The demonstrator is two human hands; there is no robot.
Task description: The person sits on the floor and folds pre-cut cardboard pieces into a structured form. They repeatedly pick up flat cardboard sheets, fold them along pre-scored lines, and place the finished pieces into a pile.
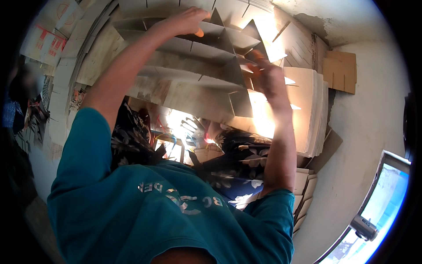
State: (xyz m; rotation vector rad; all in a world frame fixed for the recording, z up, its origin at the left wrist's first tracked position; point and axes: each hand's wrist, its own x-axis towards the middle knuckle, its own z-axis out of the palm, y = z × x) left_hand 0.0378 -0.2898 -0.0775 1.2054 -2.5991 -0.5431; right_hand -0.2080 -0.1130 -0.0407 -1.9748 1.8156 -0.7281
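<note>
In front of me is a cardboard divider [193,99], its long slotted strips crossed by shorter ones to form open cells. Over its far edge reaches my left hand [189,21], thumb and fingers apart near a crosspiece's pointed tip. My right hand [270,79] is at the divider's right end, beside the short cross strips [252,37]. Motion smears it somewhat, but its fingers look spread, with nothing visible between them. Whether either hand touches the cardboard I cannot make out.
A thick stack of slotted cardboard sheets [305,110] stands to the right, with a brown slotted piece [339,72] against the wall behind. More cardboard sheets [66,88] lean at the left. Strong light glares below the divider. A framed window [378,207] is at lower right.
</note>
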